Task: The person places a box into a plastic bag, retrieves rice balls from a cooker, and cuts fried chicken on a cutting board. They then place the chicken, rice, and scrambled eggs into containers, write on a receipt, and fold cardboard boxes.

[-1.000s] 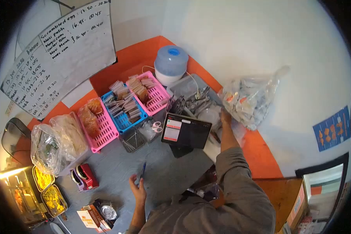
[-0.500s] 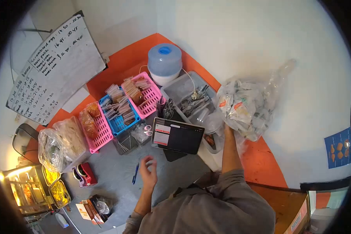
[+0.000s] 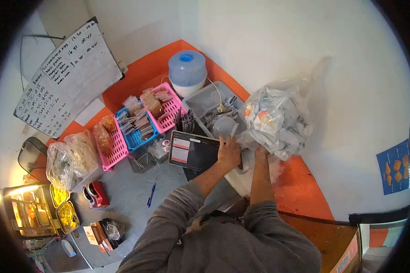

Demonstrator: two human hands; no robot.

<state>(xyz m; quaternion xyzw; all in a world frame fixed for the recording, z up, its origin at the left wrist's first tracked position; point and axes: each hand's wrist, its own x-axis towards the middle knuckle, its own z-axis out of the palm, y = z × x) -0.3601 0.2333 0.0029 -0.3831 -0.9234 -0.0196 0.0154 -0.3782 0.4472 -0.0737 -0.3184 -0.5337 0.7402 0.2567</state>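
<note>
My left hand is at the right edge of a tablet, beside a clear plastic bowl or lid. Its fingers point forward and look slightly apart, with nothing visible in them. My right hand reaches under a big clear plastic bag stuffed with crumpled white packaging that has orange and red prints. The bag hides its fingers. Between the bag and the tablet, a grey bin contains packed dark cutlery.
Pink baskets and a blue basket hold wrapped items. A blue pen, a red tape dispenser and a small open box lie on the grey table. A blue-lidded appliance stands at the back.
My left hand has moved from above the table near the pen, right and forward past the tablet. My right hand and the bag have shifted slightly left in view.
</note>
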